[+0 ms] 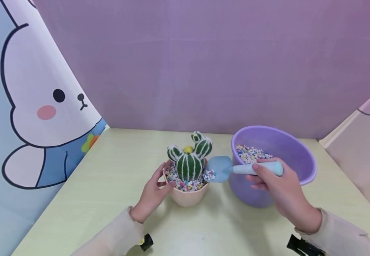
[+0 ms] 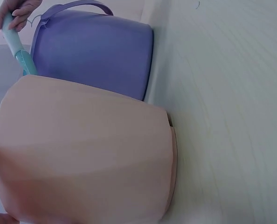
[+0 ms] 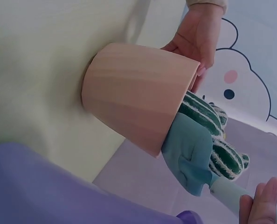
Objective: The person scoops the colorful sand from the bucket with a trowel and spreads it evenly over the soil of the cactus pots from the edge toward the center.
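A knitted-looking green and white cactus [image 1: 189, 166] stands in a peach flowerpot [image 1: 188, 199], with small multicoloured pebbles [image 1: 186, 185] around its base. At the pot's left side, my left hand [image 1: 153, 193] holds the rim, thumb at the front and fingers behind. My right hand [image 1: 279, 188] grips the pale handle of a light blue shovel [image 1: 220, 167]. Its blade tip reaches the pot's right rim and carries a small heap of pebbles. In the right wrist view the blade [image 3: 187, 151] overlaps the rim beside the cactus.
Right of the pot stands a purple bucket [image 1: 252, 192], with more pebbles [image 1: 252, 153] inside. Both containers rest on a pale table [image 1: 114, 167]. A purple backdrop [image 1: 204, 71] rises behind, and a cartoon rabbit cloth [image 1: 37, 89] hangs at the left.
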The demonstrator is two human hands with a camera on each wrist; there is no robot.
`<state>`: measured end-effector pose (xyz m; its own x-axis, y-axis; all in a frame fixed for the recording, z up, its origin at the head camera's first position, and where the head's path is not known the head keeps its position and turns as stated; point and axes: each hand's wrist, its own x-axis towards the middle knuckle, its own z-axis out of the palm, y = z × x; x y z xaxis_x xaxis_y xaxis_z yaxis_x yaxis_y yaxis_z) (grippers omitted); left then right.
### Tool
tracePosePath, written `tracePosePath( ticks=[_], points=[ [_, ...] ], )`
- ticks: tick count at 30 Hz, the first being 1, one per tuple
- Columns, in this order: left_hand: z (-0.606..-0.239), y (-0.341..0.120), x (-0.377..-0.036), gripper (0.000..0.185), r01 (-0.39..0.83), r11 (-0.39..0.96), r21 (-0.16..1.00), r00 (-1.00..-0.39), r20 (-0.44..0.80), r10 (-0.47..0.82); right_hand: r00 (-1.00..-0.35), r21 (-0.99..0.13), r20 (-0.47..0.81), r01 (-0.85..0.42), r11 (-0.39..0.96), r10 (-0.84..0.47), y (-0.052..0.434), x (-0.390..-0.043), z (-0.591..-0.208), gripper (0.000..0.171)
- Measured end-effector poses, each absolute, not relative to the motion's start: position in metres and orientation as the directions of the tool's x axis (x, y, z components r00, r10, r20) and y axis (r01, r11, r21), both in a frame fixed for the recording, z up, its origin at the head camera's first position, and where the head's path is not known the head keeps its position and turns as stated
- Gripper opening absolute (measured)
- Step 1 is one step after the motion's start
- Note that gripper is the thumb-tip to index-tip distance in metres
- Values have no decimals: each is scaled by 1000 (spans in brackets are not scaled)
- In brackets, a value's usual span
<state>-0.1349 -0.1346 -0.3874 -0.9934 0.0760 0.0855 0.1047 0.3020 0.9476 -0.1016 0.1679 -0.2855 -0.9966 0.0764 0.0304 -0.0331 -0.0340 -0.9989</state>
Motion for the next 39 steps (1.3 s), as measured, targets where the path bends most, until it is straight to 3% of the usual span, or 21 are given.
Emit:
tracePosePath(
  ticks=[18, 29, 39],
  points=[
    [-390, -137, -133, 69, 142, 295, 945, -988, 116, 105, -987, -975, 122, -99, 200, 103, 157, -102, -283, 33],
    [-388, -137, -134, 68, 136, 298, 945, -989, 110, 101, -941, -902, 338, -315, 296, 28, 150, -105, -287, 21],
    [-392, -144, -145, 60, 161, 301, 940, -984, 128, 126, -894, -852, 449, -431, 298, -10, 149, -103, -293, 19]
  ],
)
